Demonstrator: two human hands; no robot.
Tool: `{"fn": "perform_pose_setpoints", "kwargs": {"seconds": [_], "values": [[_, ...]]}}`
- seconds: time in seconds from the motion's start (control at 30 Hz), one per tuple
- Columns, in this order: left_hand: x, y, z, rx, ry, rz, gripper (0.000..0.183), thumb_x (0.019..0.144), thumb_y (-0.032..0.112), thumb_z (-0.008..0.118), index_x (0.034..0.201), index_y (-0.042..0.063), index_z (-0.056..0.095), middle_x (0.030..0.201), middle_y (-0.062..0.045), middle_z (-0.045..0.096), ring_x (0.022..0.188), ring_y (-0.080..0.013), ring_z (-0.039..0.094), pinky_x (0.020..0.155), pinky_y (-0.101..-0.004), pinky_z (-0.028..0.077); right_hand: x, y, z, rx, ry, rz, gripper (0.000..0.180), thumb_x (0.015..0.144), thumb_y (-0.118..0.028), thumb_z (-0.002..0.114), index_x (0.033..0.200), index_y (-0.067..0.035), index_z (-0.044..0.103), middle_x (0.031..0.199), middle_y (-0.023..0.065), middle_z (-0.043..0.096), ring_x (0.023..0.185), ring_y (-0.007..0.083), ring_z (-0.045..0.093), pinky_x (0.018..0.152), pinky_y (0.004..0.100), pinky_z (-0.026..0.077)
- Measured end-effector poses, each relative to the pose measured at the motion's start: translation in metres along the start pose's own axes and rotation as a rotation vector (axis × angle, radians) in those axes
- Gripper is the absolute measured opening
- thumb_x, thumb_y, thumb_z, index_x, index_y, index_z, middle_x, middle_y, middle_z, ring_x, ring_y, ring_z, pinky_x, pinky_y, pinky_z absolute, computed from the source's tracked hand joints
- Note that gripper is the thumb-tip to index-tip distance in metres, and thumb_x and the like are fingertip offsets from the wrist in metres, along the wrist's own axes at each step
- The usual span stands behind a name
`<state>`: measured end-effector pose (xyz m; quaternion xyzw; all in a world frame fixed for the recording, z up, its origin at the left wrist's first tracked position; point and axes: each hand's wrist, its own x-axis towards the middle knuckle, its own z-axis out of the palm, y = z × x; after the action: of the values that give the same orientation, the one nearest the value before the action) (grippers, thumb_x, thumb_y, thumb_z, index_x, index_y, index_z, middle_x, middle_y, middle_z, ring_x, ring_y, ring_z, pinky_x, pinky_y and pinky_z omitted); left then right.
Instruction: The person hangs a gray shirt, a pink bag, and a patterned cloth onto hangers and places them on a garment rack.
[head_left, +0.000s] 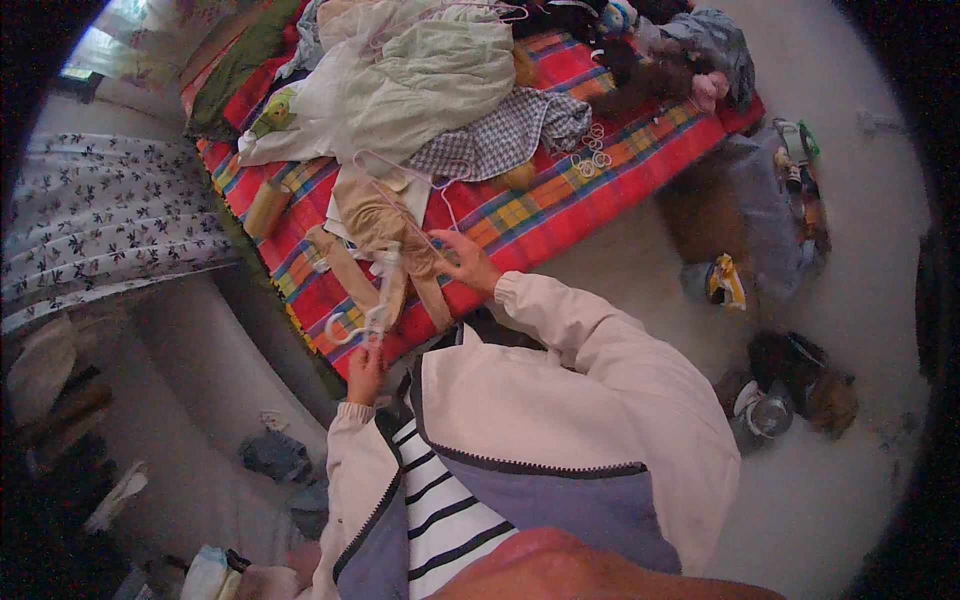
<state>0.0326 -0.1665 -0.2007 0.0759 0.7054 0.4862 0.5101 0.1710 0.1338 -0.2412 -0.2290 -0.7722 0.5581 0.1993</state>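
My left hand grips a white plastic hanger near its hook, low on the bed's front corner. A tan garment with long strap-like pieces lies bunched just beyond, partly under the hanger. My right hand is at the garment's right side, its fingers closed around the lower bar of a pink wire-like hanger. Whether those fingers also pinch the tan cloth is hard to tell. White cloth or paper shows beneath the garment.
A red plaid blanket covers the bed. Behind my hands lie a pale green garment, a houndstooth cloth, several pale rings and a tan roll. Bags and a dark container stand on the floor at right.
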Motion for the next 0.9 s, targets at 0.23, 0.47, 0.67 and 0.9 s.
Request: {"fn": "perform_pose_setpoints", "kwargs": {"seconds": [0.23, 0.47, 0.67, 0.9], "values": [[-0.038, 0.015, -0.046, -0.386, 0.52, 0.124, 0.019, 0.099, 0.027, 0.051, 0.101, 0.009, 0.057, 0.065, 0.004, 0.05, 0.047, -0.0038, 0.039, 0.04, -0.0201, 0.03, -0.018, 0.112, 0.043, -0.236, -0.063, 0.631, 0.054, 0.078, -0.025, 0.071, 0.126, -0.006, 0.055, 0.094, 0.0156, 0.068, 0.092, 0.0266, 0.067, 0.081, 0.0379, 0.052], [-0.054, -0.013, -0.03, -0.373, 0.724, 0.024, 0.015, 0.098, 0.024, 0.053, 0.1, 0.009, 0.055, 0.065, 0.003, 0.052, 0.045, -0.0044, 0.039, 0.04, -0.0202, 0.03, 0.013, 0.147, 0.046, -0.213, -0.052, 0.602, 0.038, 0.079, -0.037, 0.069, 0.104, -0.007, 0.069, 0.09, 0.0145, 0.071, 0.087, 0.0294, 0.068, 0.077, 0.0404, 0.052], [-0.042, -0.006, 0.015, -0.326, 0.73, 0.034, 0.017, 0.098, 0.025, 0.053, 0.098, 0.009, 0.054, 0.066, 0.002, 0.052, 0.045, -0.0054, 0.039, 0.039, -0.0208, 0.031, 0.079, 0.272, -0.139, -0.28, 0.848, 0.555, 0.028, 0.075, -0.02, 0.074, 0.093, 0.0, 0.068, 0.09, 0.0126, 0.07, 0.083, 0.023, 0.065, 0.078, 0.036, 0.05], [-0.003, 0.004, 0.084, -0.417, 0.713, -0.072, 0.018, 0.098, 0.027, 0.053, 0.098, 0.009, 0.058, 0.066, 0.003, 0.052, 0.048, -0.0038, 0.042, 0.039, -0.0206, 0.03, 0.16, 0.268, -0.21, -0.364, 0.421, 1.105, 0.044, 0.082, -0.032, 0.067, 0.11, 0.002, 0.064, 0.117, 0.0173, 0.063, 0.1, 0.0264, 0.059, 0.086, 0.0395, 0.044]]}}
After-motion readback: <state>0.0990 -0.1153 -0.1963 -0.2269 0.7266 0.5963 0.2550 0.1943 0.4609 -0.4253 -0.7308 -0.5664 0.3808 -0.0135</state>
